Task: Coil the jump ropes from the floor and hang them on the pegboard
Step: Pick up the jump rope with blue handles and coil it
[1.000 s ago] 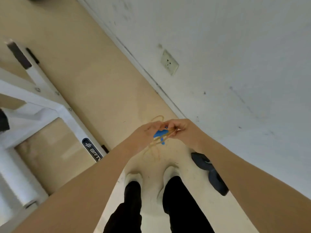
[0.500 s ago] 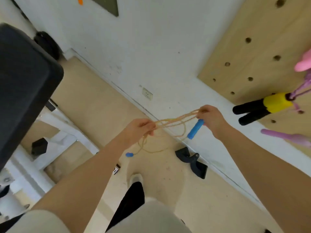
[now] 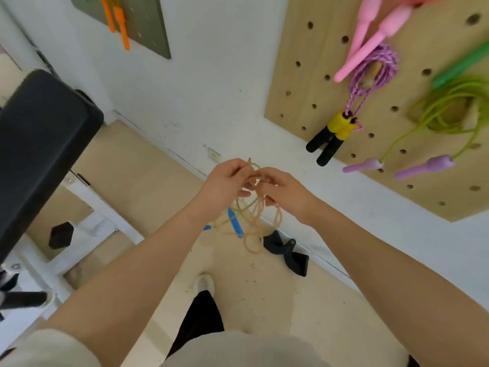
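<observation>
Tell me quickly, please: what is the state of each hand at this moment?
Left hand: closed, fingers pinching the tan jump rope near the top of its loops.
Right hand: closed, fingers pinching the same rope beside the left.

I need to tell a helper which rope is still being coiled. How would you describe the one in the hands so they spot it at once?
Start at the wooden pegboard on the wall, then drop down and left to the two hands held together. The left hand and right hand pinch a thin tan jump rope whose loops dangle below. It alone has blue handles and hangs on no peg.
</observation>
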Action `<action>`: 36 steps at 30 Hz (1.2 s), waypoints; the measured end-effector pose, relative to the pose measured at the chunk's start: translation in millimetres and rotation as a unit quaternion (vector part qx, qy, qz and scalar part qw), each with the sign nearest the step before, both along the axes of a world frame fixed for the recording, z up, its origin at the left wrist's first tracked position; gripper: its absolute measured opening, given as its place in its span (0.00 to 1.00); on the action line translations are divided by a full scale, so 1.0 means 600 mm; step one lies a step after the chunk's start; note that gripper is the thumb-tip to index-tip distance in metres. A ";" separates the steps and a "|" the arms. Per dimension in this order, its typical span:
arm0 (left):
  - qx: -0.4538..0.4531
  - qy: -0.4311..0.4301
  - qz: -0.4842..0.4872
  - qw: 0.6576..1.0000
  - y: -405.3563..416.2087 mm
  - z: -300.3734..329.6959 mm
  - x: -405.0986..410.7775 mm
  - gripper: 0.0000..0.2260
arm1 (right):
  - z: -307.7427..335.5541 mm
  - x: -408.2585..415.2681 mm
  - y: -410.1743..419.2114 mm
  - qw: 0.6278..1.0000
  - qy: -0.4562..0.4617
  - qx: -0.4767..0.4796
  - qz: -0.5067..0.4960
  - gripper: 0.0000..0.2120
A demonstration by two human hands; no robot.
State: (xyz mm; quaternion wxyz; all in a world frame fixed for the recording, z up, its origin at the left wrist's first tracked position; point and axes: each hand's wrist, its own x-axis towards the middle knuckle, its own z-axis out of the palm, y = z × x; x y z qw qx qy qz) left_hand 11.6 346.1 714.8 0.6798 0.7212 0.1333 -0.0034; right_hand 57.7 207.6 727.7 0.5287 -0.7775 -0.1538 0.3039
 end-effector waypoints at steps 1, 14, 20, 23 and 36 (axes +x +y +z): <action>0.029 -0.015 0.020 0.999 -0.014 0.004 -0.010 0.11 | 0.003 -0.007 -0.018 1.000 -0.014 -0.002 -0.016 0.11; -0.458 0.001 0.082 0.885 -0.027 0.077 -0.098 0.13 | -0.042 -0.072 -0.287 0.900 -0.096 -0.421 -0.066 0.13; -0.341 0.047 -0.083 0.935 -0.085 0.151 -0.118 0.11 | -0.004 -0.116 -0.227 0.929 -0.114 -0.349 -0.052 0.19; -0.329 0.073 -0.136 0.932 -0.111 0.170 -0.130 0.14 | 0.063 -0.155 -0.145 0.981 -0.078 -0.166 -0.066 0.17; 0.114 0.103 -0.232 0.960 0.033 0.125 -0.203 0.06 | 0.080 -0.207 -0.065 0.952 -0.020 0.069 -0.297 0.10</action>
